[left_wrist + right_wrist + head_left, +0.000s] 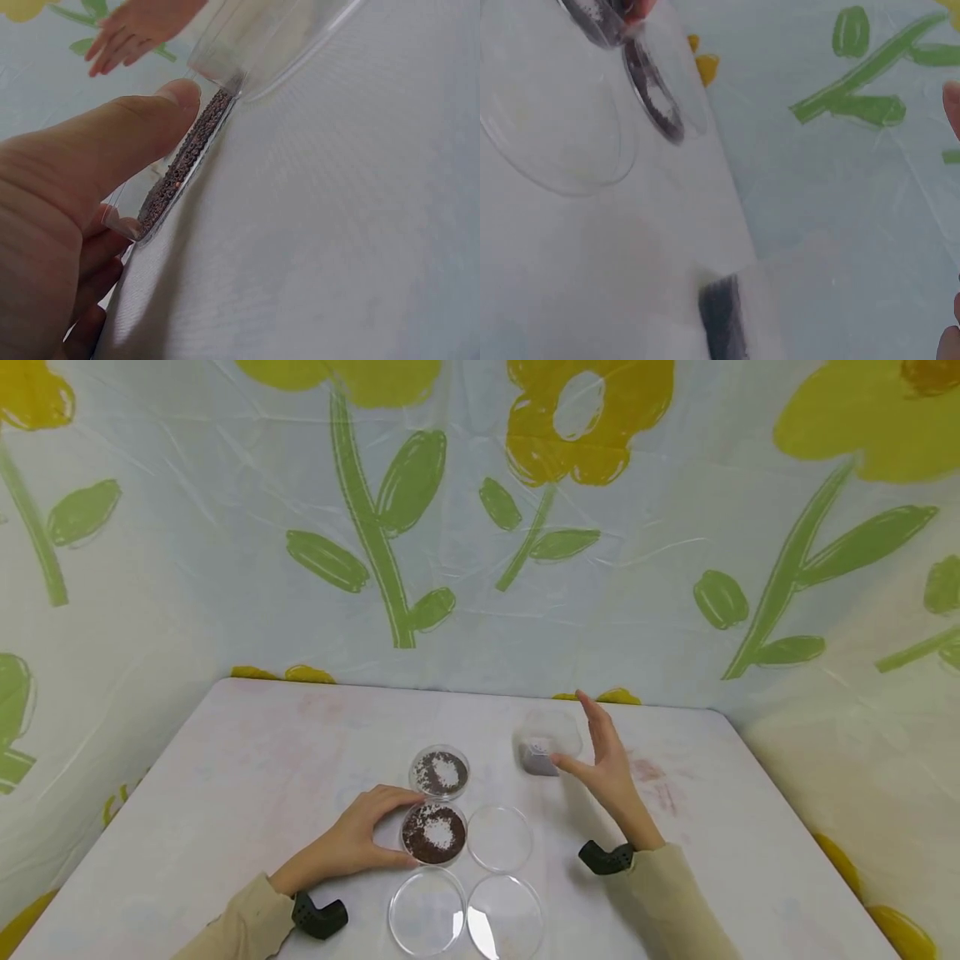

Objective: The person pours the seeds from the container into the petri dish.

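My left hand [360, 835] holds a petri dish [433, 833] of dark brown granules topped with a white powdery patch, thumb on the near side and fingers on the far side. In the left wrist view, the thumb presses the clear wall of this dish [184, 161] above the dark layer. Just behind it stands a second, similarly filled dish [440, 772]. My right hand [611, 777] is spread, thumb and fingers wide apart, beside a clear container [551, 731] with greyish-purple contents. In the right wrist view, the dark contents [724, 319] show below, with fingertips [952, 105] at the right edge.
Three clear dishes or lids lie near the held dish: one to its right [500, 838], one in front [427, 912] and one at front right [506, 917]. The white table [247, 760] meets a flower-print cloth [480, 635] at the back and sides.
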The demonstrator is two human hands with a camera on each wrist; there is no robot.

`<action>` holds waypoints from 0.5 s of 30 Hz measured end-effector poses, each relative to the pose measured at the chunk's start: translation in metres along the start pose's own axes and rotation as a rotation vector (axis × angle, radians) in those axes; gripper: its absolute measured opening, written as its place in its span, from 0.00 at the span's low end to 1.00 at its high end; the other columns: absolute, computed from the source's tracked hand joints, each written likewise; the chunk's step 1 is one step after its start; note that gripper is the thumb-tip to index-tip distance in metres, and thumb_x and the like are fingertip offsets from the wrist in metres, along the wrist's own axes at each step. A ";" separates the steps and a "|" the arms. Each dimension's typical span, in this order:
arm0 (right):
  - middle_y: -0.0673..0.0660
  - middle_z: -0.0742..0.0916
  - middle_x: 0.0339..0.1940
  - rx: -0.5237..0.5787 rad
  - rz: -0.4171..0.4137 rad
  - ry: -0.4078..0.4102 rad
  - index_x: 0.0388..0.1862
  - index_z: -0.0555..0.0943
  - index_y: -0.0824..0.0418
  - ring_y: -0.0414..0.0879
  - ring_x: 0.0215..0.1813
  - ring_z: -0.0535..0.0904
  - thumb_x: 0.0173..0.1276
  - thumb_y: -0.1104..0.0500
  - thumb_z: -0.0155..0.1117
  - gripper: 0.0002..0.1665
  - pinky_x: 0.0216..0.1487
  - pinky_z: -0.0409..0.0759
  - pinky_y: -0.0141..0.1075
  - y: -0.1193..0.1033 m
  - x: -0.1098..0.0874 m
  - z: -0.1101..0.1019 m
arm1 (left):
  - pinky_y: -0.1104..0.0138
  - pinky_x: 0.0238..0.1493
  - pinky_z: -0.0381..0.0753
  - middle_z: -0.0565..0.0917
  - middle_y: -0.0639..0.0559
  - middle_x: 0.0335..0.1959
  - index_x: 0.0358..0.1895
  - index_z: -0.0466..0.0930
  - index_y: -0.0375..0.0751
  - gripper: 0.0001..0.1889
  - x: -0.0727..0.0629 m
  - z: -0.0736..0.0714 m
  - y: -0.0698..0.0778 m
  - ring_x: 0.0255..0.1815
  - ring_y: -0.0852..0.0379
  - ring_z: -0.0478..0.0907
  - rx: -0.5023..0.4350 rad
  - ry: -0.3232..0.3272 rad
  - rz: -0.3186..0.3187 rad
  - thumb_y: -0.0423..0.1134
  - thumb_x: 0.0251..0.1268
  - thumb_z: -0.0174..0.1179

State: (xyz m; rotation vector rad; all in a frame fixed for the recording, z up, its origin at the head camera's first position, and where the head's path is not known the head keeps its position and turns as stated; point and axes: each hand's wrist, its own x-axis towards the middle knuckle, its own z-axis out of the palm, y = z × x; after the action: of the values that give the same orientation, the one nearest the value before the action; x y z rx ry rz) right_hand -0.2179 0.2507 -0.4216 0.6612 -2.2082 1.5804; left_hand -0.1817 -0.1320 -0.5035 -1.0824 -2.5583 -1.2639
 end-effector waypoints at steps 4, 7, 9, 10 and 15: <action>0.68 0.63 0.77 0.004 -0.010 -0.127 0.76 0.57 0.70 0.56 0.80 0.49 0.53 0.79 0.72 0.53 0.76 0.49 0.30 -0.037 0.004 0.005 | 0.48 0.63 0.66 0.77 0.61 0.63 0.67 0.74 0.52 0.44 0.000 0.000 0.001 0.64 0.58 0.70 -0.004 -0.007 -0.010 0.64 0.43 0.75; 0.67 0.64 0.76 -0.006 0.004 -0.233 0.75 0.59 0.70 0.54 0.79 0.52 0.55 0.75 0.73 0.51 0.76 0.50 0.30 -0.054 0.003 0.010 | 0.49 0.63 0.66 0.77 0.62 0.63 0.67 0.75 0.53 0.44 0.000 -0.001 0.001 0.64 0.59 0.70 0.001 -0.009 -0.018 0.64 0.43 0.75; 0.66 0.65 0.76 -0.013 0.009 -0.298 0.76 0.59 0.69 0.53 0.79 0.54 0.56 0.73 0.74 0.51 0.75 0.51 0.31 -0.058 0.001 0.014 | 0.50 0.63 0.66 0.77 0.61 0.63 0.66 0.75 0.52 0.43 0.000 -0.001 0.001 0.64 0.59 0.70 0.001 -0.007 -0.019 0.64 0.43 0.75; 0.65 0.65 0.76 -0.011 0.012 -0.327 0.76 0.59 0.68 0.51 0.79 0.54 0.56 0.72 0.74 0.51 0.75 0.52 0.31 -0.058 -0.001 0.016 | 0.50 0.63 0.66 0.77 0.61 0.63 0.66 0.75 0.52 0.43 0.000 -0.001 0.001 0.64 0.59 0.70 0.000 -0.007 -0.018 0.63 0.43 0.76; 0.56 0.67 0.77 0.010 0.036 -0.460 0.77 0.61 0.59 0.47 0.78 0.57 0.55 0.69 0.77 0.53 0.76 0.54 0.36 -0.038 -0.013 0.024 | 0.50 0.61 0.67 0.78 0.59 0.62 0.66 0.75 0.51 0.43 0.000 -0.001 0.003 0.63 0.57 0.71 0.004 0.003 0.001 0.61 0.43 0.77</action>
State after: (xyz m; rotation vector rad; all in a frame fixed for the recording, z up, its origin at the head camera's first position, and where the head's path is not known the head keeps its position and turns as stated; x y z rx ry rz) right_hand -0.1864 0.2197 -0.4060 1.0851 -2.5415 1.5788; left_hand -0.1802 -0.1314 -0.5004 -1.0802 -2.5560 -1.2592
